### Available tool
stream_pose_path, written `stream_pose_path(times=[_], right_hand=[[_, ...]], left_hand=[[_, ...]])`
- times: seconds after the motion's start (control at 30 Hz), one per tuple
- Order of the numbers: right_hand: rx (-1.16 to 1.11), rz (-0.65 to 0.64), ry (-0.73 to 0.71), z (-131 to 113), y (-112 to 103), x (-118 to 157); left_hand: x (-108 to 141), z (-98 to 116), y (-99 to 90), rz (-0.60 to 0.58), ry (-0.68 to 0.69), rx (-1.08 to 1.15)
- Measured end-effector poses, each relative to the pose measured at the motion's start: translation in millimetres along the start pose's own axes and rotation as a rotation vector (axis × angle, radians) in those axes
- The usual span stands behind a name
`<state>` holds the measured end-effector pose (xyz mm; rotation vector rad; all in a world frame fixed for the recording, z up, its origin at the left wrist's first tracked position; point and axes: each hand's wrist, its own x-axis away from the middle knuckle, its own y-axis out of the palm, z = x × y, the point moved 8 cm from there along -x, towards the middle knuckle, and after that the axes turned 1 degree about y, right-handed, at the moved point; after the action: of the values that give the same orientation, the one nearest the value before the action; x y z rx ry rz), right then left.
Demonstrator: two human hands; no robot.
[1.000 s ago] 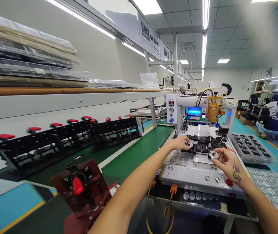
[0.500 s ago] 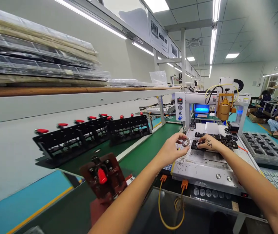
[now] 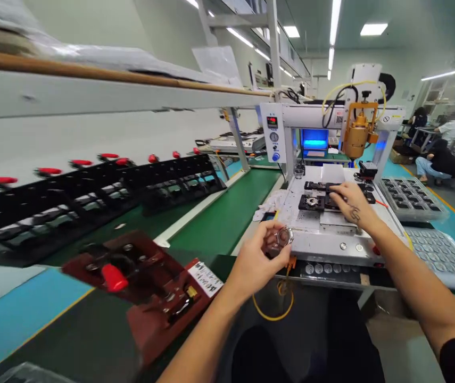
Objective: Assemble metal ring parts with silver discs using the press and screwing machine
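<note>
My left hand [image 3: 265, 250] is closed on a round metal watch case [image 3: 283, 236], holding its rim between thumb and fingers in front of the white machine base. Farther off, my right hand [image 3: 350, 202] bends over the black fixture [image 3: 304, 202], thumb and forefinger drawn together at its middle. Whatever lies between those fingertips is hidden. Another round metal part [image 3: 312, 201] sits in the fixture's left seat, just left of my right hand.
A dispensing machine with a gold-coloured head [image 3: 358, 139] stands behind the fixture. On the left are a dark red clamp jig [image 3: 147, 287] and black racks [image 3: 103, 197] with red handles. Trays of parts [image 3: 414, 197] lie at right. Other people [image 3: 438, 159] are in the background.
My view has turned down and shifted. My left hand, still holding the watch case, has come nearer. My right hand has left the fixture's left seat and shifted right along it, uncovering the round part.
</note>
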<state>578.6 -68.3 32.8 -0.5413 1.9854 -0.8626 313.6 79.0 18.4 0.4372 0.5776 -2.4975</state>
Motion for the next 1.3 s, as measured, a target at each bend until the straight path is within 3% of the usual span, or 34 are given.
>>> stream_pose_path(times=[0.07, 0.13, 0.23, 0.3, 0.4, 0.5, 0.6, 0.7, 0.83, 0.97, 1.1, 1.3], right_hand=[[0.04, 0.153, 0.057, 19, -42, 61], [0.126, 0.452, 0.094, 36, -86, 131], [0.238, 0.535, 0.222, 67, -99, 206], [0.254, 0.523, 0.281, 84, -91, 228], [0.235, 0.535, 0.295, 88, -78, 235], [0.125, 0.533, 0.271, 71, -69, 236], [-0.02, 0.379, 0.227, 47, -46, 244], [-0.104, 0.141, 0.143, 26, -8, 256], [-0.135, -0.041, 0.075, 22, 34, 261], [-0.069, -0.131, 0.008, 29, 57, 253], [-0.012, -0.179, -0.077, 31, 66, 250], [0.009, -0.077, -0.189, 27, 71, 273]], left_hand=[[20, -25, 10.2, -0.003, -0.057, -0.007], [40, -51, 28.6, -0.051, -0.119, -0.015], [60, -77, 77.1, -0.202, -0.164, 0.005], [65, -81, 118.9, -0.328, -0.124, 0.014], [64, -79, 181.7, -0.517, 0.013, -0.063], [58, -87, 219.7, -0.577, 0.101, -0.155], [59, -101, 226.1, -0.569, 0.118, -0.181], [77, -108, 217.0, -0.618, 0.192, -0.188], [97, -108, 203.8, -0.66, 0.262, -0.214], [95, -106, 201.6, -0.621, 0.276, -0.262], [91, -105, 204.9, -0.616, 0.263, -0.273], [89, -104, 204.8, -0.656, 0.232, -0.266]])
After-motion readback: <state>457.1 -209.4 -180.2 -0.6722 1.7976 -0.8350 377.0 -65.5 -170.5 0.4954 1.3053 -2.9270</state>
